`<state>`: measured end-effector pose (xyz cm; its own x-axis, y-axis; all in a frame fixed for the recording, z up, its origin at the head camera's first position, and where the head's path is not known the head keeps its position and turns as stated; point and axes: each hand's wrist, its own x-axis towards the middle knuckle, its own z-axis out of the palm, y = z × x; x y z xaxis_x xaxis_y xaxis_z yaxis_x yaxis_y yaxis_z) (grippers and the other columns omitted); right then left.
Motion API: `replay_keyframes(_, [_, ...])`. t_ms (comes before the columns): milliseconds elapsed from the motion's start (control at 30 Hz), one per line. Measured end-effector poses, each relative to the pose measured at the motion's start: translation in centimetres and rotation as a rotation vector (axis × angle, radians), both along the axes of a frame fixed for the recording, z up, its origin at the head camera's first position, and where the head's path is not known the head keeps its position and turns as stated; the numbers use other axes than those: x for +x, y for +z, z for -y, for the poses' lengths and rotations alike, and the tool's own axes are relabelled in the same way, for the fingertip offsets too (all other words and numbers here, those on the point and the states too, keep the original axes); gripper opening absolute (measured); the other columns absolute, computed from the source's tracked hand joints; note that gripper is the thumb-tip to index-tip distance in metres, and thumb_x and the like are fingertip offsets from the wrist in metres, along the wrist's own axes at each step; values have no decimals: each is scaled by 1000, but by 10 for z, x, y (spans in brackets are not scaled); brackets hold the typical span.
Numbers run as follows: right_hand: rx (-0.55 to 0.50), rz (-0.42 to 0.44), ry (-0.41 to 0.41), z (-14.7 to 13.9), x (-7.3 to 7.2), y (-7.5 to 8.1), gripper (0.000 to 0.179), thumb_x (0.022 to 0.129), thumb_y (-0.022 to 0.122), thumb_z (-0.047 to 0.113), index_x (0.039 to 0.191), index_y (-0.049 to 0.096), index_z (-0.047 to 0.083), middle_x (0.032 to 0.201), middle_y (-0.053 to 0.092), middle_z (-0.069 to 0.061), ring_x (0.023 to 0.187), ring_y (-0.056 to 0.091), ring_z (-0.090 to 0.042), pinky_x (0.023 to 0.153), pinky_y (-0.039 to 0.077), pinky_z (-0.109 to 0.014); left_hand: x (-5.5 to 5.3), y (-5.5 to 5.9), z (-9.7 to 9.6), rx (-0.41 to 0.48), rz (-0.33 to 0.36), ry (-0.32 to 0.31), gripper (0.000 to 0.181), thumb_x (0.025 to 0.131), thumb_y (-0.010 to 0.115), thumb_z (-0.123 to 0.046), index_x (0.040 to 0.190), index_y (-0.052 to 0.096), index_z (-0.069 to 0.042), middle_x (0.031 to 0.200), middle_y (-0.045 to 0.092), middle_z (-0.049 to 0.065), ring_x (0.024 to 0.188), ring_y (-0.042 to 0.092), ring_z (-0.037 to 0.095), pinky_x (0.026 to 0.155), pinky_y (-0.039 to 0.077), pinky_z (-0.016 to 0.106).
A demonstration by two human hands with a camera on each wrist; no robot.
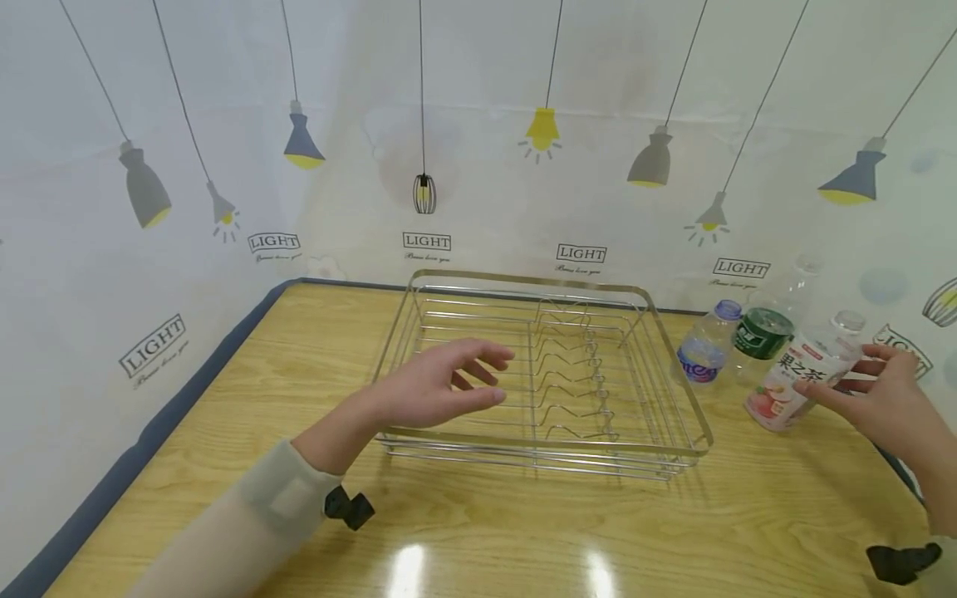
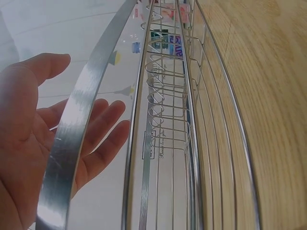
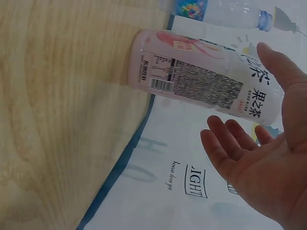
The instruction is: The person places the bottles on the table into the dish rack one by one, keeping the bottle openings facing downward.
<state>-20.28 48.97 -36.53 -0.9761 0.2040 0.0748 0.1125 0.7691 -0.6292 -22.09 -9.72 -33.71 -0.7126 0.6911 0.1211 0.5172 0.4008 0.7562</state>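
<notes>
My left hand [image 1: 434, 386] hovers above the front left part of a metal wire dish rack [image 1: 538, 444]. Its fingers are loosely bent, with nothing held. At the right, my right hand [image 1: 893, 399] is beside a clear bottle with a pink and white peach tea label [image 1: 781, 390]. Thumb and fingers are spread on either side of that bottle. In the right wrist view the fingertips [image 3: 216, 122] stand apart from the tea bottle [image 3: 192, 74], which is upright and uncapped in the head view.
Behind the tea bottle stand a clear bottle with a green label [image 1: 763, 334] and a smaller one with a blue-purple label [image 1: 704, 357], close to the rack's right side. A wooden table [image 1: 478, 523] carries everything. A white sheet printed with lamps [image 1: 478, 108] hangs along the back and sides.
</notes>
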Motion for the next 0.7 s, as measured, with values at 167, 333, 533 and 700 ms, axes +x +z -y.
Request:
replay_keyframes(167, [8, 18, 19, 2, -1, -7, 107, 110, 65, 36, 156, -16, -17, 141, 27, -56, 120, 46, -71, 60, 49, -16, -1, -2, 0, -5, 2, 7, 56, 110, 69, -34, 160, 53, -18, 155, 61, 1, 133, 67, 20, 111, 57, 45])
replay_keyframes(333, [20, 46, 26, 1, -5, -12, 109, 110, 66, 40, 153, -15, -18, 137, 30, -54, 120, 50, -70, 61, 52, -19, 0, -2, 1, -5, 7, 7, 56, 110, 68, -35, 160, 53, -17, 154, 62, 1, 133, 67, 20, 111, 57, 44])
replay_keyframes(533, [53, 27, 57, 1, -9, -19, 106, 110, 67, 37, 153, -12, -18, 136, 30, -52, 116, 53, -68, 61, 54, -19, 0, -2, 2, -5, 8, 10, 56, 110, 68, -35, 160, 53, -18, 154, 62, 1, 132, 67, 19, 112, 56, 43])
replay_keyframes(700, [62, 9, 70, 0, -11, -22, 104, 111, 65, 37, 153, -11, -18, 135, 31, -51, 114, 54, -65, 60, 49, -14, 1, -1, 2, 2, 14, 12, 56, 110, 68, -35, 161, 52, -18, 153, 62, 1, 132, 68, 19, 112, 56, 44])
